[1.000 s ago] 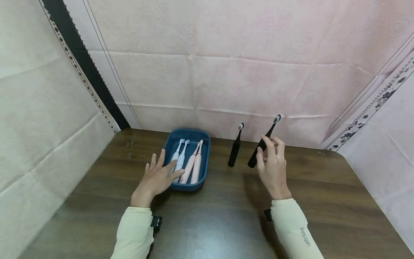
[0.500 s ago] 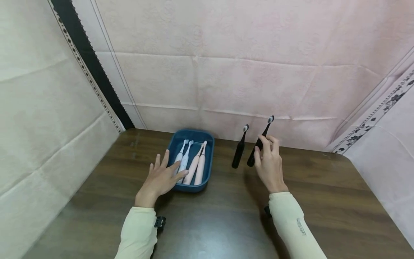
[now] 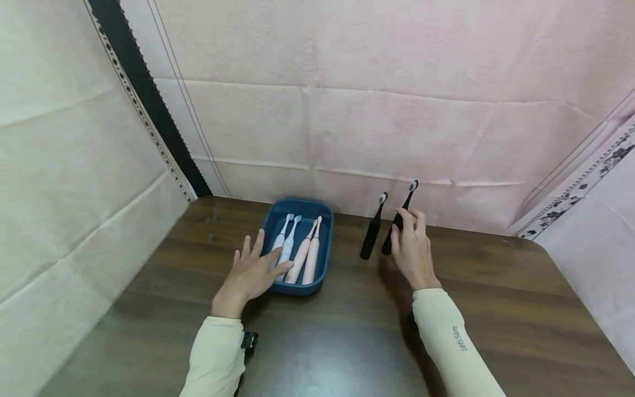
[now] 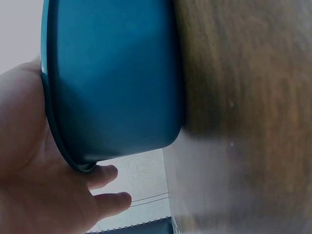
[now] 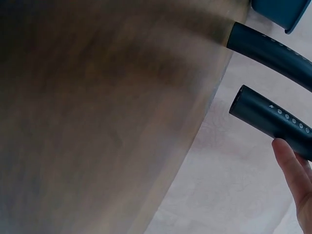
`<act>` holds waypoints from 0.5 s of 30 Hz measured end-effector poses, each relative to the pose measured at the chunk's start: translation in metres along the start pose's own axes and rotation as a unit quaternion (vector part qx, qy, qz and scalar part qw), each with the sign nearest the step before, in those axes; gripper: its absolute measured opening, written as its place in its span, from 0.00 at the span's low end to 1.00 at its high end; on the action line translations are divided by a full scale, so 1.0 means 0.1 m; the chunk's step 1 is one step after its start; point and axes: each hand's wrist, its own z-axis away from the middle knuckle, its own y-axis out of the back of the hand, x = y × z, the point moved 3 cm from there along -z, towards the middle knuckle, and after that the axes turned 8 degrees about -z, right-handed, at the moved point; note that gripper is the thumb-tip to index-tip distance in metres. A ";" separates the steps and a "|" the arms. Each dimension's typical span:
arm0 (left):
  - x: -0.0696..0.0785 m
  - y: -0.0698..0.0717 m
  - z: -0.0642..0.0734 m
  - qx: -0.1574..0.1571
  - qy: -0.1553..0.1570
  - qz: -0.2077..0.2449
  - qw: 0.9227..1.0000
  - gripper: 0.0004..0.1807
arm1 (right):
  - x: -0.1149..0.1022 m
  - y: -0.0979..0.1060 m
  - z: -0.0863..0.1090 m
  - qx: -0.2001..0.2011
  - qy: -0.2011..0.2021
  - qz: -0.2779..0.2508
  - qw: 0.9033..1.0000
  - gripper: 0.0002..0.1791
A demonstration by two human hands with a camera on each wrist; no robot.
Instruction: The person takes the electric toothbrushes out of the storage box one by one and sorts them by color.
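My right hand point(image 3: 413, 253) pinches a black electric toothbrush point(image 3: 405, 205) by its handle, brush head pointing away; in the right wrist view a digit point(image 5: 290, 168) presses the handle point(image 5: 265, 114). Close on its left stands a second black electric toothbrush point(image 3: 372, 234), untouched. My left hand point(image 3: 248, 278) lies over the left rim of a blue tray point(image 3: 324, 259), fingers spread and thumb reaching across the near corner. Within the tray lie light blue electric toothbrushes point(image 3: 289, 242) and pink electric toothbrushes point(image 3: 311, 256). Seen from the left wrist, the tray's outer wall point(image 4: 117, 78) hides its contents.
Everything stands on a dark wooden table point(image 3: 317, 342), near its back edge. A pale cloth point(image 3: 317, 121) hangs behind, with another cloth panel point(image 3: 74, 193) on the left. Between the tray and the black toothbrushes is a strip of bare tabletop.
My right hand has brought its black toothbrush left, nearer the second one. The left hand stays at the tray. The whole head view has shifted slightly.
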 end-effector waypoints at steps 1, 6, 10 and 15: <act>0.00 0.00 0.00 0.000 0.001 -0.001 1.000 0.37 | 0.01 -0.01 0.00 -0.002 -0.003 0.001 1.000 0.22; -0.01 -0.01 0.00 0.000 0.005 -0.002 1.000 0.36 | 0.02 -0.03 -0.02 -0.016 -0.013 0.003 1.000 0.22; -0.02 -0.01 0.00 -0.001 0.008 0.000 1.000 0.37 | 0.04 -0.05 -0.02 -0.029 -0.024 0.006 0.999 0.21; -0.01 -0.01 -0.01 -0.004 0.009 0.001 1.000 0.36 | 0.05 -0.07 -0.02 -0.045 -0.034 0.011 0.998 0.22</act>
